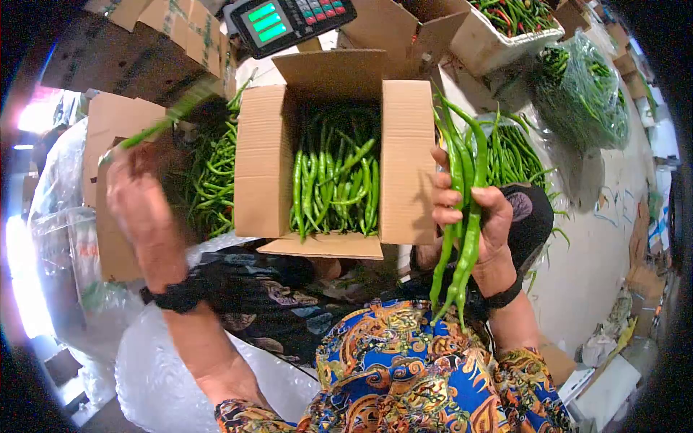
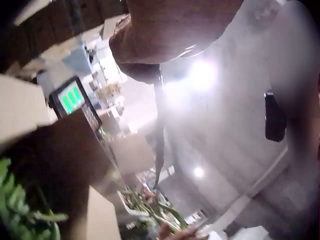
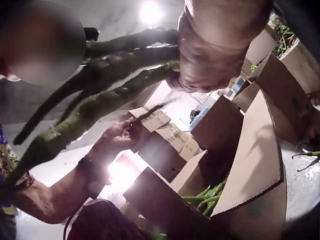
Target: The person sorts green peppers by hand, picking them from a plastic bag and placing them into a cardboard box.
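My right hand [image 1: 484,216] grips a small bunch of long green chili peppers [image 1: 462,162], their wrinkled lower ends hanging toward the patterned shirt. In the right wrist view the same chili peppers [image 3: 105,95] stretch left from the fist. My left hand [image 1: 141,198], blurred, is raised at the left and pinches one long green chili pepper [image 1: 170,115] that points up and away. Between the hands stands an open cardboard box [image 1: 261,166], flaps spread. Green chili peppers [image 1: 332,180] lie inside it, mostly lengthwise.
Loose green peppers [image 1: 216,169] are heaped left of the box, and another pile [image 1: 512,155] lies at its right. A scale [image 1: 289,25] with a lit green display stands behind. A foam crate [image 1: 520,43] and a plastic bag [image 1: 585,94] of peppers are at the back right.
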`<state>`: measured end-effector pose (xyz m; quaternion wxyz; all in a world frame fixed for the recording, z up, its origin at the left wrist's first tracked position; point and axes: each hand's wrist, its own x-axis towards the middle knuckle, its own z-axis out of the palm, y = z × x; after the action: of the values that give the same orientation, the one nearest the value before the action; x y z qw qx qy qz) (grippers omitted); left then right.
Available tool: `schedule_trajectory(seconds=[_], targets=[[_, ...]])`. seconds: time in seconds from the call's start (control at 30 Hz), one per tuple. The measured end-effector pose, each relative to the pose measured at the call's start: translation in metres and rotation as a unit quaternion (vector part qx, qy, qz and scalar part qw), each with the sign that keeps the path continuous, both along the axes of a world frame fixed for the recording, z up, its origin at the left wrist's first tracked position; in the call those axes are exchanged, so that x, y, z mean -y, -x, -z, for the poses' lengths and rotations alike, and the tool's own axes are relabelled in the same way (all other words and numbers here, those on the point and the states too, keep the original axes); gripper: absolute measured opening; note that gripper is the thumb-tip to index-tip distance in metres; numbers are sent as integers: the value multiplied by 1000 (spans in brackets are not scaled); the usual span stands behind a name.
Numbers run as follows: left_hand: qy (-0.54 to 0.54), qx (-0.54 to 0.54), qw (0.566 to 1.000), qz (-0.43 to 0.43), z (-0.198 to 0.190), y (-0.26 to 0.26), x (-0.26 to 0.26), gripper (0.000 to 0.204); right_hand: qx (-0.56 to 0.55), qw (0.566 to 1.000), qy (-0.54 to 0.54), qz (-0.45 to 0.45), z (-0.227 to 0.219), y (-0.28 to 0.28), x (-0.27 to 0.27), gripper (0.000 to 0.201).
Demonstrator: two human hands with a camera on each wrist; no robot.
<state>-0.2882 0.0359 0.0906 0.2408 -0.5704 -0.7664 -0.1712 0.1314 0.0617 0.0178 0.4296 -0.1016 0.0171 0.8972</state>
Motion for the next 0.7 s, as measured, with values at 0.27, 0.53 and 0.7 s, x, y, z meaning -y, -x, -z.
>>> schedule_trajectory(seconds=[0.27,0.53,0.7], targets=[[-7,703,700,121,2,-143,45,35,48,999,7,21,9,9,-6,59],[236,691,633,256,33,-249,41,32,124,991,-17,48,6,9,2,53],[259,727,607,191,37,-251,36,22,136,990,-49,-5,-2,3,4,55]])
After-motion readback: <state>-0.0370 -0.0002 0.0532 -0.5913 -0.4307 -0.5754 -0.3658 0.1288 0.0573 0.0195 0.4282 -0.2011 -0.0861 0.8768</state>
